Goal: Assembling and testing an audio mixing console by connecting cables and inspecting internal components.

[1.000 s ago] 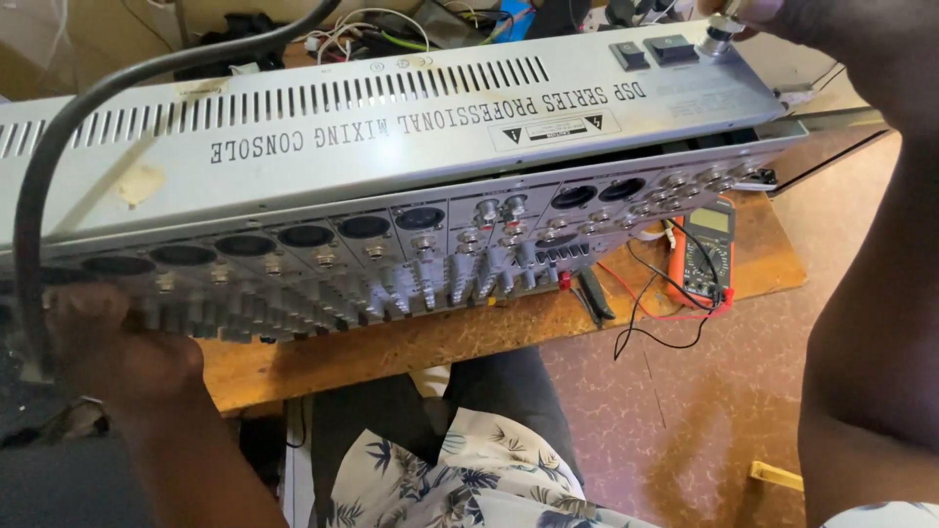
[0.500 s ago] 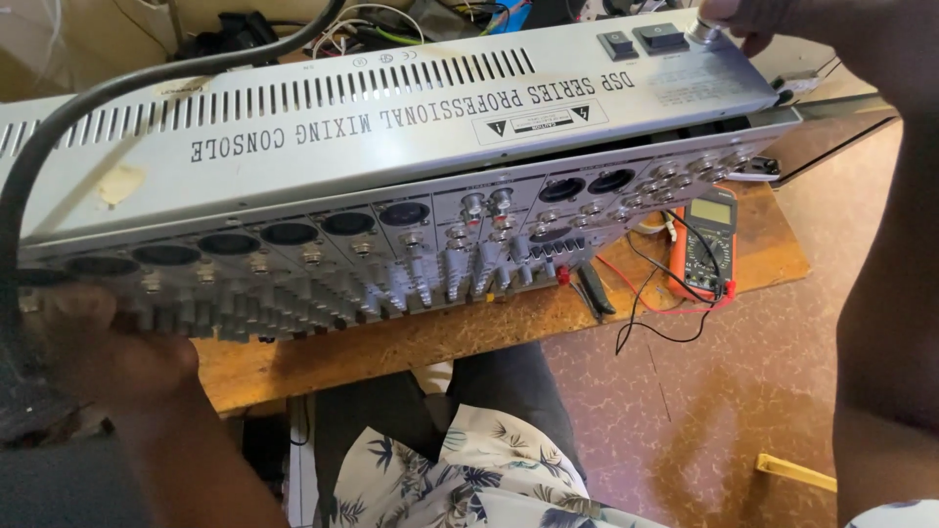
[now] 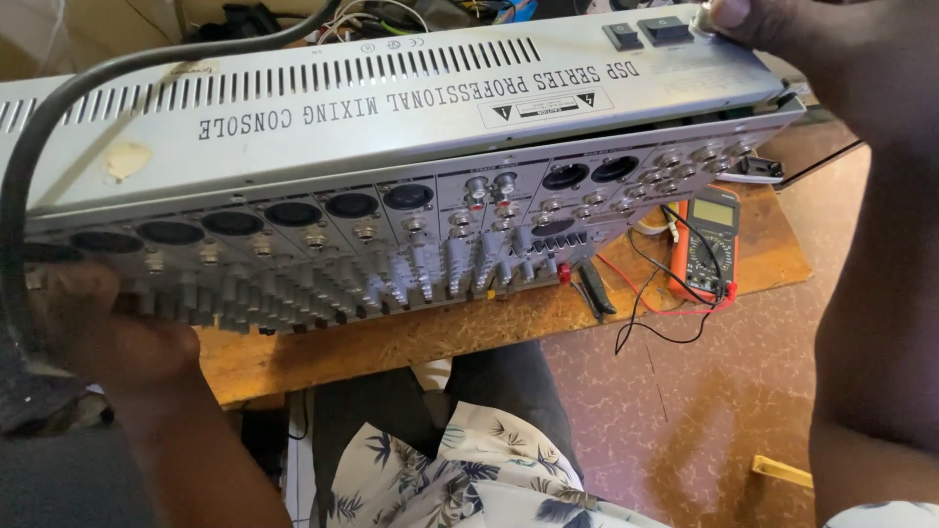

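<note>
Grey mixing console tipped on edge over wooden desk, left hand gripping its left end, right hand clasping its right corner, multimeter near desk's right edge.

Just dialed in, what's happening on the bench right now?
A person holds a long grey audio mixer tipped up on its edge over a wooden workbench, knobs and sockets facing the camera. The left hand grips the lower left end by the faders; the right hand holds the top right corner near two black switches. A thick grey cable loops over the left end. A multimeter with red and black leads lies on the bench behind.
</note>
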